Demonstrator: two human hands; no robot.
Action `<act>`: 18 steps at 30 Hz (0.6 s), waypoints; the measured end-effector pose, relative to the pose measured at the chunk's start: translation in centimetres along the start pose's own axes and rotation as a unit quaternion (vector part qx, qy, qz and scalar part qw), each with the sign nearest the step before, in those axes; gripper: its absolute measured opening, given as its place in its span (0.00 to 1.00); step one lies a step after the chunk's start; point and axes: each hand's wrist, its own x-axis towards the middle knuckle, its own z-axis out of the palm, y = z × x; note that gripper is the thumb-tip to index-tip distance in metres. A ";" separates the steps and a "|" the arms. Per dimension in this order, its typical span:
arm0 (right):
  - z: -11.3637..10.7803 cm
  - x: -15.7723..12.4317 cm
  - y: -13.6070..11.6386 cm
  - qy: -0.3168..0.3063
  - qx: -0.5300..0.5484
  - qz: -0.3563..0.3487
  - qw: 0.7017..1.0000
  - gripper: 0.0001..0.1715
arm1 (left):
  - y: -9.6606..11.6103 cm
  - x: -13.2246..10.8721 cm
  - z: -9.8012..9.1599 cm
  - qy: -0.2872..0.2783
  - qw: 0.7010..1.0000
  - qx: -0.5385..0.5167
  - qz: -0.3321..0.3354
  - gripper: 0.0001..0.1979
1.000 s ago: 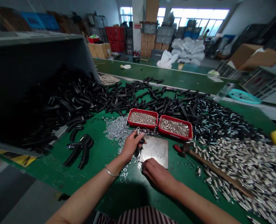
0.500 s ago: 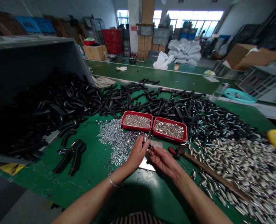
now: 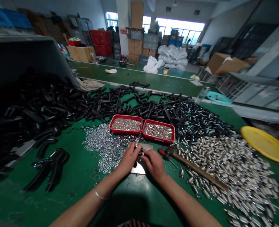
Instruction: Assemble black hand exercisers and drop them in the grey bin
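My left hand (image 3: 127,159) and my right hand (image 3: 155,164) meet over a small grey metal plate (image 3: 139,168) on the green table. The left hand's fingers are closed on a small black part with a silver spring (image 3: 136,144) sticking up from it. The right hand's fingers pinch at the same part from the right. Two red trays sit just beyond: one (image 3: 125,125) filled with small silver bits, the other (image 3: 158,130) with silver pins. Loose silver washers (image 3: 101,146) lie scattered left of the hands.
A hammer with a wooden handle (image 3: 196,168) and a red-handled tool (image 3: 163,153) lie right of the plate. Silver springs (image 3: 234,170) cover the right side. Black handles (image 3: 59,104) are heaped at left and behind. A yellow dish (image 3: 264,143) sits far right.
My right hand rose from the plate's near edge and joined the left hand on the small part. The view has swung to the right and down.
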 end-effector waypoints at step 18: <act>-16.6 6.1 12.7 0.071 -0.333 0.310 0.888 0.05 | -4.1 1.2 -0.2 -0.063 0.894 -0.403 -0.183 0.17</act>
